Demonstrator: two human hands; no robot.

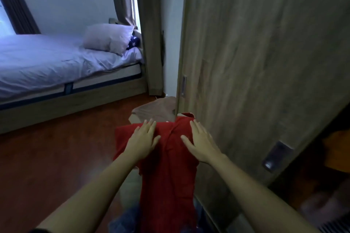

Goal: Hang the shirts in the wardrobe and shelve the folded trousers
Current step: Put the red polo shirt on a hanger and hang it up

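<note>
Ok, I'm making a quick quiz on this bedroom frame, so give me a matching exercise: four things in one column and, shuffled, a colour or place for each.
Things:
1. shirt
2. pillow
3. left hand
4. wardrobe door

Descriptions:
A. pale, lying on the bed
B. wood grain, at the right
C. red
D. flat on the shirt, left of the right hand

Pairs: 1-C, 2-A, 3-D, 4-B

Home bedroom: made bed [47,58], pillow [108,38], wooden wardrobe [255,62].
</note>
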